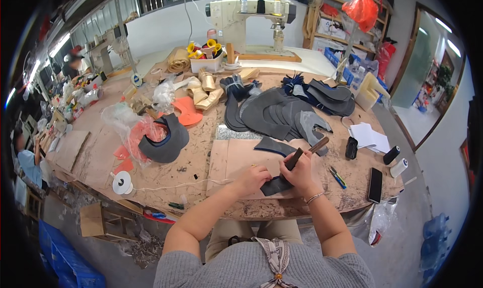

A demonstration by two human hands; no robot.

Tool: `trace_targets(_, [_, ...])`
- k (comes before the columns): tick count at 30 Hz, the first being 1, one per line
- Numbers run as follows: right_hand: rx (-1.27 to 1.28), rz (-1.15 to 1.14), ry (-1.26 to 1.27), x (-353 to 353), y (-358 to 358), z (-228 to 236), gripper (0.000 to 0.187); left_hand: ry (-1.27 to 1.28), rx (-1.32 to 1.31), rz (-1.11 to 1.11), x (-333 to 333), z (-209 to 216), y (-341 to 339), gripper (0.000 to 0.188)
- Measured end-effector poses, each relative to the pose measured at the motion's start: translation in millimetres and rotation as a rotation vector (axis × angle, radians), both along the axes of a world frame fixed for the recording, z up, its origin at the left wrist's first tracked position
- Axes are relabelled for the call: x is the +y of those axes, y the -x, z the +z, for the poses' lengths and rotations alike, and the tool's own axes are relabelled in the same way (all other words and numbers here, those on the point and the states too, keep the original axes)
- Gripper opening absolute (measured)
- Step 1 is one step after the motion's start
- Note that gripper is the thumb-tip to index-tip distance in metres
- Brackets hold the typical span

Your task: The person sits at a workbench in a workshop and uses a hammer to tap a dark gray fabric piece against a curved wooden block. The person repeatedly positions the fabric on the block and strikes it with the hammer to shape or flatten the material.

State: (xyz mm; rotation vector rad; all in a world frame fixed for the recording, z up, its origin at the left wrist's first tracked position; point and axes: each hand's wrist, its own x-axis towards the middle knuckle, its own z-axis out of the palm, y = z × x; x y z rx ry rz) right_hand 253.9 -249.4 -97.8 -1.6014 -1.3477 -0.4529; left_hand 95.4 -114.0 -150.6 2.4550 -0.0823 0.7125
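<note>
My right hand [300,173] is closed round a hammer [293,160], which shows a dark head and a brown wooden handle slanting up to the right. Under it, a dark grey fabric piece [276,186] lies on a pale board [236,157]. My left hand [253,180] pinches at the left edge of that piece; its fingertips are partly hidden. A thin white cord [186,183] runs from a white spool [122,182] at the left to my left hand. Just beyond my hands is a second dark grey strip [274,146] with a blue edge.
Stacked dark grey cut pieces [276,112] spread behind the board. A curved grey piece [166,139] lies on plastic at left. To the right are a pen [338,178], a phone [375,185] and thread cones [399,167]. A sewing machine [251,24] stands at the back.
</note>
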Motion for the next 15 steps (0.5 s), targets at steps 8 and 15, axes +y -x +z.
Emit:
trace_targets(8, [-0.114, 0.050, 0.033, 15.5, 5.8, -1.2, 0.019, 0.090, 0.042, -0.078, 11.7, 3.7, 9.3, 0.009])
trace_targets(15, [-0.086, 0.109, 0.000, 17.9, 17.4, -6.1, 0.019, 0.089, 0.043, -0.025, 4.2, 6.7, 13.8, 0.008])
